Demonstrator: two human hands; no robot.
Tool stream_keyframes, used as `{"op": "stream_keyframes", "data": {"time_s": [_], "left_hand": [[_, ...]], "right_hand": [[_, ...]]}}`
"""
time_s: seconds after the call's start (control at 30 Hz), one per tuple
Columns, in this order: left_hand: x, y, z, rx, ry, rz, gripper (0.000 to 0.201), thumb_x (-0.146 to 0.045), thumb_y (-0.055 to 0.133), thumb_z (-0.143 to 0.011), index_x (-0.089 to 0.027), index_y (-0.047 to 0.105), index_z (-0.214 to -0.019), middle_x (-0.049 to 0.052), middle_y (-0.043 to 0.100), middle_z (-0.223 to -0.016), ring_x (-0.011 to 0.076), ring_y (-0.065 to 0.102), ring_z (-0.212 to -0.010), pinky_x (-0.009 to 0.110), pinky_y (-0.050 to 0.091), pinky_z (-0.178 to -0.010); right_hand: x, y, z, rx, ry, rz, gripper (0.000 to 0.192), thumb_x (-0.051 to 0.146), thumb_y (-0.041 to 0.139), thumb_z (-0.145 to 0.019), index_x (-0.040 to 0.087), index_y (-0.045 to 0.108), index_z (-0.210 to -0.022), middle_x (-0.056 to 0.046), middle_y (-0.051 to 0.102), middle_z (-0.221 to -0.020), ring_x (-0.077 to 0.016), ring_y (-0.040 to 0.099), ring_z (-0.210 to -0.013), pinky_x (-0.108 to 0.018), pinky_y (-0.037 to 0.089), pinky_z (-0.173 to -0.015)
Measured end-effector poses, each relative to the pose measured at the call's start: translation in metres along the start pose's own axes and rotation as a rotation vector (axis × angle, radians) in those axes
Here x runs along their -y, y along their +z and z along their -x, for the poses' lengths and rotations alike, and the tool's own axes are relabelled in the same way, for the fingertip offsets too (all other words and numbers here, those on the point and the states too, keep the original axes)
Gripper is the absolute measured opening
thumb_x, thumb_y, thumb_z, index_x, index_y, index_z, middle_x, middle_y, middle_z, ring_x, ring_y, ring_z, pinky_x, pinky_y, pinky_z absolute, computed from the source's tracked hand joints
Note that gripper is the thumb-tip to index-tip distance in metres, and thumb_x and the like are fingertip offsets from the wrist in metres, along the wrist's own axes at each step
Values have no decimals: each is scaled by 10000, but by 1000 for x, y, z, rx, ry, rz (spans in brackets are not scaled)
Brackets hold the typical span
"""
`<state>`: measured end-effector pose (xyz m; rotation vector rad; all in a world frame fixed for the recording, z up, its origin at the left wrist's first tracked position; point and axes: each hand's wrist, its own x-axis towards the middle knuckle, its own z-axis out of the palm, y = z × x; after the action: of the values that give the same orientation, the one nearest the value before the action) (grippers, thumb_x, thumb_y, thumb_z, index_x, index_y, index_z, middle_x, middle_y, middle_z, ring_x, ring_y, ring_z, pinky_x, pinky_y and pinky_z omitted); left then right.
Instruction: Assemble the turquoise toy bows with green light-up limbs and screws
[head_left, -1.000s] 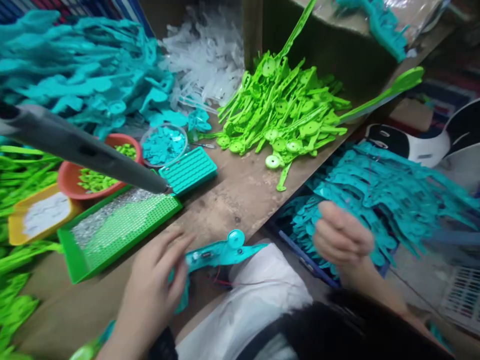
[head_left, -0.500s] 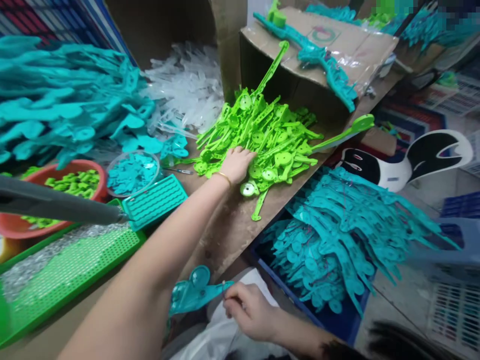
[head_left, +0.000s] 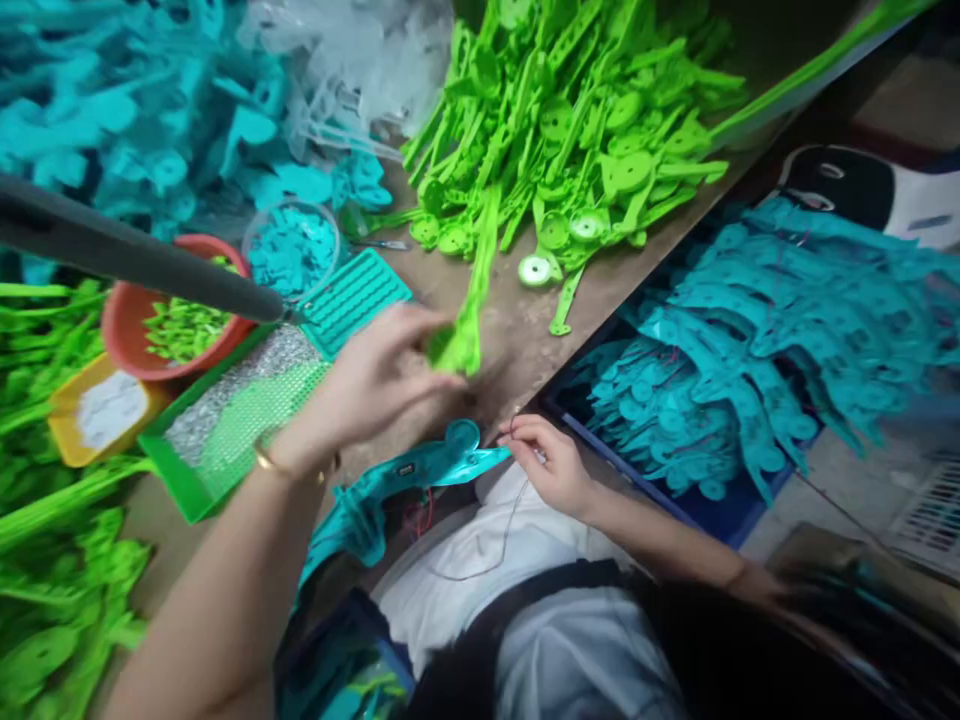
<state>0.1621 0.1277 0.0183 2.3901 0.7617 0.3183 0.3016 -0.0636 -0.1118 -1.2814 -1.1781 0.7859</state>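
Holding a long green strip (head_left: pixel 471 290) over the middle of the table (head_left: pixel 510 335), my left hand (head_left: pixel 375 385) is pinching its lower end between thumb and fingertips, blurred but clearly closed on it; the strip's far end is reaching up to the green pile (head_left: pixel 570 110) at the table's back edge. My right hand (head_left: pixel 551 465) is sitting at the near edge, fingers curled shut on a thin wire (head_left: pixel 506 530), right beside the tip of a teal piece (head_left: pixel 431 470) lying on that edge. I'm seeing the wire looping down across my white shirt (head_left: pixel 480 560). Toward the left edge, a green tray (head_left: pixel 172 470) is lying beside a red bowl (head_left: pixel 120 320) and a yellow tray (head_left: pixel 64 420), with a dark rod (head_left: pixel 135 255) crossing above them. Off the right edge, a blue bin (head_left: pixel 690 505) is holding teal pieces (head_left: pixel 750 340).
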Motion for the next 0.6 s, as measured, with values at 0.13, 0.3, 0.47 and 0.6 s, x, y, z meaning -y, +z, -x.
{"op": "stream_keyframes", "data": {"time_s": [0.13, 0.3, 0.47, 0.6], "left_hand": [[12, 43, 75, 177, -150, 114, 530, -499, 701, -757, -201, 597, -1182, 78, 654, -1155, 234, 614, -1054, 379, 490, -932], [22, 63, 85, 122, -149, 155, 539, -409, 713, -771, -180, 580, -1240, 97, 650, -1207, 236, 606, -1107, 379, 458, -984], [27, 60, 90, 61, -149, 151, 534, -361, 707, -786, -180, 568, -1268, 95, 638, -1205, 224, 600, -1100, 354, 453, -977], [33, 62, 91, 70, -125, 130, 518, -339, 704, -787, -184, 574, -1263, 88, 631, -1188, 229, 585, -1107, 352, 441, -982]], "right_hand": [[0, 16, 2, -57, 93, -58, 69, 251, 541, -913, 209, 584, -880, -83, 642, -1002, -183, 647, -957, -350, 546, -828], [7, 37, -8, -175, 121, -113, 121, 327, 522, -924, 217, 547, -882, -75, 607, -1034, -179, 627, -975, -364, 525, -878], [9, 52, -17, -283, 98, -61, 151, 347, 526, -917, 211, 558, -859, -68, 600, -1004, -181, 590, -1004, -366, 485, -921], [7, 55, -23, -305, 102, -9, 173, 366, 529, -908, 210, 576, -850, -56, 612, -959, -178, 588, -976, -360, 470, -930]]}}
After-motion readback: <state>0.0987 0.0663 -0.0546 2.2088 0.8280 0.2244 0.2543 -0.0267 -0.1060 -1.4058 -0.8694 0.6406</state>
